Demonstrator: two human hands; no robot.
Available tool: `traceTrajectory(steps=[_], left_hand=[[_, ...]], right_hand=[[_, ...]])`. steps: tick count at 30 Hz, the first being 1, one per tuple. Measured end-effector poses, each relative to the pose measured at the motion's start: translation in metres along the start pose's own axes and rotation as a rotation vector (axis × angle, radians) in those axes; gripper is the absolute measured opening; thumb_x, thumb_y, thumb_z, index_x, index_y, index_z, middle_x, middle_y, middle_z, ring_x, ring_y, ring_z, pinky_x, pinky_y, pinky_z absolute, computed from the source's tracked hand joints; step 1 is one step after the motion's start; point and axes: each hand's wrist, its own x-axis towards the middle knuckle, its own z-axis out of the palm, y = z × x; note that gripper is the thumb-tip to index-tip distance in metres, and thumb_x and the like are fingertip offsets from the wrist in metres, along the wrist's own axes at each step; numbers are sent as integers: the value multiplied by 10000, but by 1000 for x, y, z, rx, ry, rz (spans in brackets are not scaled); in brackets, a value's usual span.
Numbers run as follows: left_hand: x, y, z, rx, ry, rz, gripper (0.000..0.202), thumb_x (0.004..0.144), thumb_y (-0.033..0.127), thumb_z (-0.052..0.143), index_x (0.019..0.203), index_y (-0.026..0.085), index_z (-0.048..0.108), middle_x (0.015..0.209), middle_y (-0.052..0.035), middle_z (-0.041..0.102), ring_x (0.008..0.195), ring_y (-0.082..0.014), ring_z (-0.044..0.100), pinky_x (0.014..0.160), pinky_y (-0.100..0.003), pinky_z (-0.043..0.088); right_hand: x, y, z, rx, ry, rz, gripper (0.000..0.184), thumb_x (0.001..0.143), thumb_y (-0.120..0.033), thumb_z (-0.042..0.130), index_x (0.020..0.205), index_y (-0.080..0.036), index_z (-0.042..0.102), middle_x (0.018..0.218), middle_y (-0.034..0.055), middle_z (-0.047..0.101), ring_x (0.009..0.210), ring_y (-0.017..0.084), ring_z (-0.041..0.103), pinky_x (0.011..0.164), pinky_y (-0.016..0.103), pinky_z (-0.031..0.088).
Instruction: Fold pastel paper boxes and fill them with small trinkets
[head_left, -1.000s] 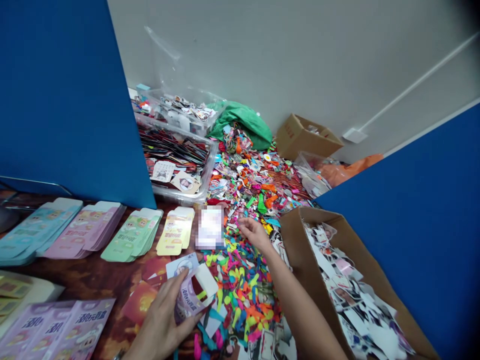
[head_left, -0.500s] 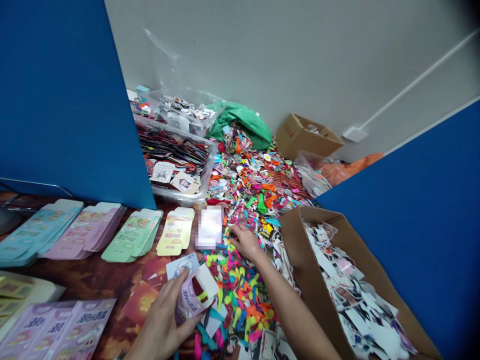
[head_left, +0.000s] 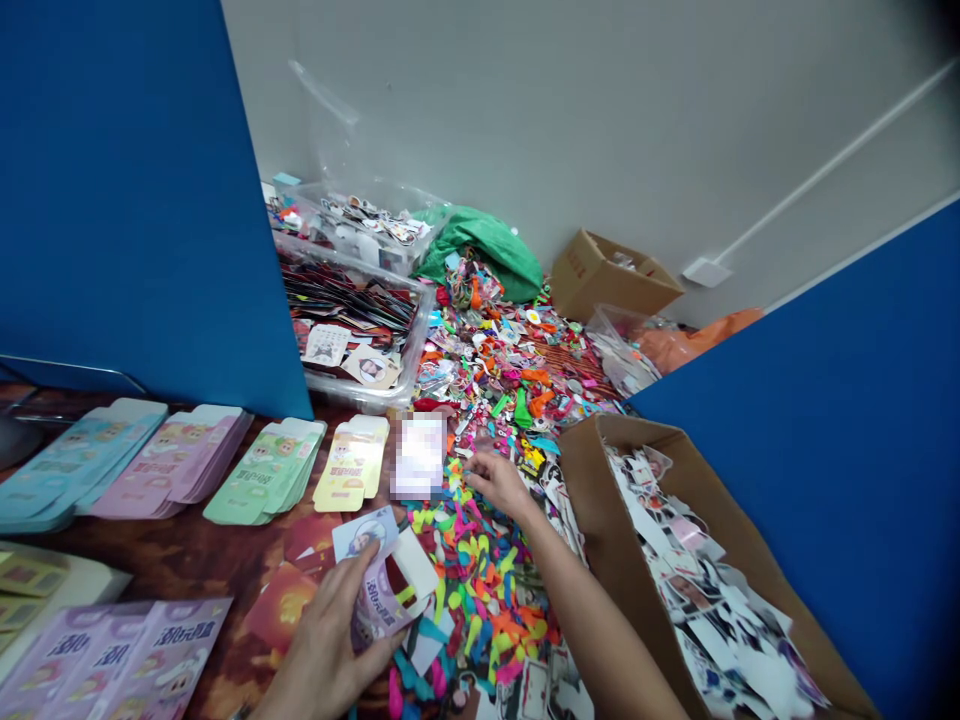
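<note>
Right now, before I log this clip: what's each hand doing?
Left hand: closed, holding a lilac printed card box.
Right hand: open, holding nothing visible, fingers spread over the heap of colourful pieces.

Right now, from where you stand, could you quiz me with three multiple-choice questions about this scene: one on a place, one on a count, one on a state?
1. Where is the right hand? A) inside the cardboard box B) over the bright heap of small pieces C) on the green sack
2. How many stacks of flat cartons lie in the row below the blue panel? A) two B) three C) four
3. What is the left hand doing? A) holding a lilac printed carton B) lying empty C) resting on the box

1 B: its fingers reach over the heap.
2 C: teal, pink, green, yellow.
3 A: its fingers wrap the carton.
</note>
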Motion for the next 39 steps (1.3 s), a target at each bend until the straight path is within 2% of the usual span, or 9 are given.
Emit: traceTrajectory(steps=[6, 9, 13, 16, 22, 27, 30, 35, 39], left_hand=[[0, -1, 1, -12, 12, -16, 774, 783, 411, 676, 1455, 235, 335, 1375, -125, 576, 1229, -306, 583, 962, -435, 546], [-1, -1, 2, -22, 5, -26, 777, 785, 411, 673, 1461, 235, 331, 1391, -121, 564, 1247, -307, 568, 978, -440, 534], [-2, -1, 1, -6, -2, -14, 767, 800, 420, 659, 1460, 224, 321, 1396, -137, 555, 1254, -310, 561, 981, -448, 531], [-2, -1, 0, -4, 0, -8, 762, 810, 421, 651, 1462, 220, 311, 1396, -146, 552, 1252, -309, 563, 981, -445, 532], [-1, 1, -2, -42, -16, -41, 765, 803, 418, 661, 1466, 240, 322, 1387, -124, 562, 1255, -308, 559, 989, -444, 525], [-1, 2, -1, -42, -41, -38, 767, 810, 392, 658, 1472, 238, 304, 1396, -127, 552, 1265, -302, 549, 1006, -443, 511], [-1, 2, 0, -41, -37, -30, 771, 804, 374, 663, 1470, 235, 300, 1393, -128, 554, 1260, -300, 553, 1002, -442, 515], [-1, 3, -1, -51, -29, -34, 768, 804, 368, 666, 1468, 232, 305, 1379, -134, 564, 1240, -300, 571, 980, -431, 531], [0, 4, -3, -62, -24, -27, 771, 800, 361, 671, 1469, 245, 305, 1365, -135, 575, 1223, -308, 584, 967, -437, 538]], right_hand=[[-2, 3, -8, 166, -9, 20, 258, 786, -413, 657, 694, -173, 629, 586, -46, 535, 535, 100, 448, 519, 199, 336], [4, 3, -14, 240, 85, 52, 331, 805, -492, 622, 755, -167, 660, 621, -21, 581, 547, 113, 489, 517, 212, 384], [17, 3, -19, 284, 326, 117, 489, 932, -542, 380, 1079, -157, 644, 865, 65, 669, 678, 159, 597, 590, 266, 486], [22, 3, -17, 272, 404, 125, 529, 965, -510, 300, 1300, -174, 534, 1095, 115, 663, 824, 186, 656, 684, 316, 540], [10, 0, -3, 72, 214, 64, 285, 888, -358, 540, 1057, -182, 686, 942, 68, 721, 851, 201, 668, 798, 323, 514], [8, -13, 8, -186, 105, 62, 406, 842, -331, 634, 1237, -236, 635, 961, 72, 680, 886, 223, 628, 791, 305, 452], [15, -19, 16, -295, 80, 87, 460, 841, -341, 642, 1292, -271, 588, 1012, 70, 659, 857, 210, 618, 727, 274, 427], [25, -15, 22, -373, 57, 81, 161, 897, -194, 541, 979, -184, 679, 880, 59, 676, 815, 186, 615, 713, 248, 399], [13, -16, 17, -380, 8, -14, 149, 926, -165, 509, 881, -180, 650, 844, 34, 678, 805, 162, 613, 720, 228, 405]])
